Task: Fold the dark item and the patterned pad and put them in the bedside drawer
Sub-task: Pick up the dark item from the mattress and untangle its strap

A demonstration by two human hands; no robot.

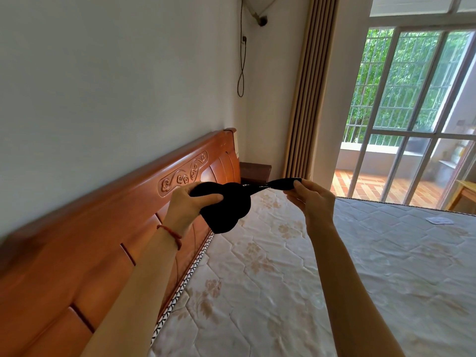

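While both hands [189,202] [313,202] stretch dark item [226,210]

The bed [296,266] has a bare quilted mattress [386,253], pale with faded floral prints and a patterned braid along its edge. A carved orange-brown wooden headboard [103,240] runs along its left side. A small white paper [440,220] lies flat on the mattress near the far right edge.

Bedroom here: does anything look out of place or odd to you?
A few small things. The mattress is bare, with a white slip of paper lying loose near its far edge. A cord dangles in a loop down the wall. Nothing looks spilled or broken; the dark item is simply held between both hands.
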